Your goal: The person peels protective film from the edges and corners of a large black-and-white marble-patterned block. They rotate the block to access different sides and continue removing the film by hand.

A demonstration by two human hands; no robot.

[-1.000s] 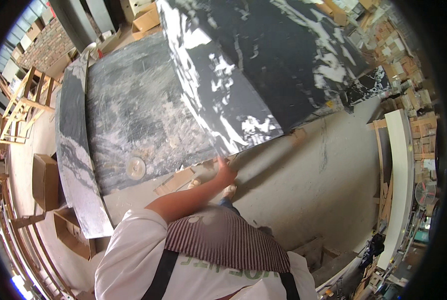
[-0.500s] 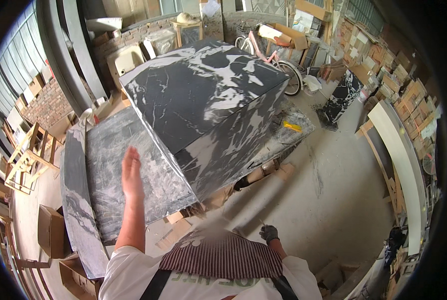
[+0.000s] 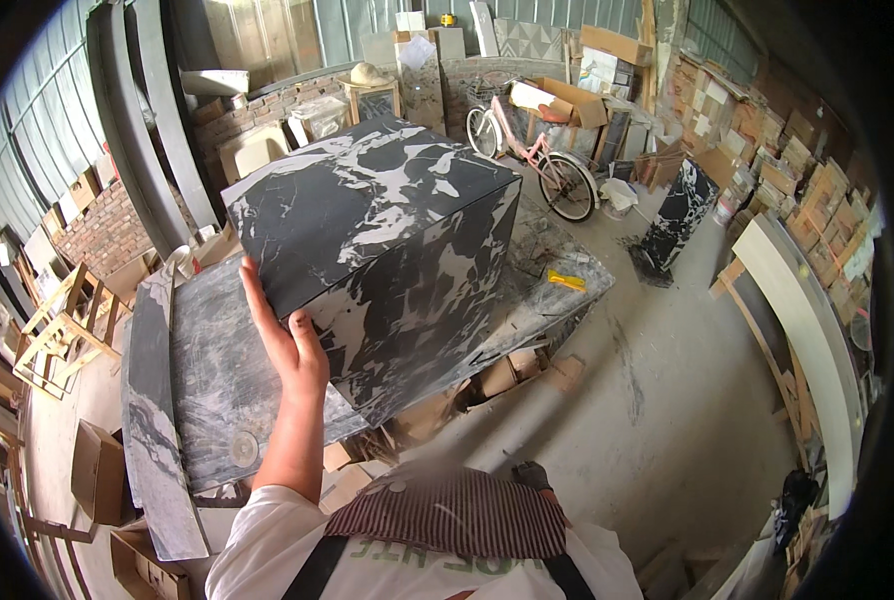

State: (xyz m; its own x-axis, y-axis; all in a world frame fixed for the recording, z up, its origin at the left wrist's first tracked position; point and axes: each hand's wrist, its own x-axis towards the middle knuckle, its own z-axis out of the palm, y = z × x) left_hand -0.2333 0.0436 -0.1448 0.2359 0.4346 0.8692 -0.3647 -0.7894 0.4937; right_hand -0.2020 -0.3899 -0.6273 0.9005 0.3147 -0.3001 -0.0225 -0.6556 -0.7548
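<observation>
A large black cube with white marble veining (image 3: 387, 230) stands on a grey stone slab table (image 3: 217, 370). My left hand (image 3: 282, 335) lies flat against the cube's left face near its lower corner, fingers stretched upward and together, gripping nothing. The bare forearm rises from my white sleeve at the lower edge. My right hand is out of the picture. A small round disc (image 3: 244, 448) lies on the slab just left of my forearm.
A yellow tool (image 3: 567, 282) lies on the table's far right end. A pink bicycle (image 3: 532, 150) and a small black marble block (image 3: 677, 215) stand behind. Wooden frames (image 3: 57, 330) and cardboard boxes (image 3: 92, 470) are at left, a white curved panel (image 3: 797, 320) at right.
My left hand has moved from the cube's lower edge up to its left face. The view has lifted, so the whole cube and the room behind it now show.
</observation>
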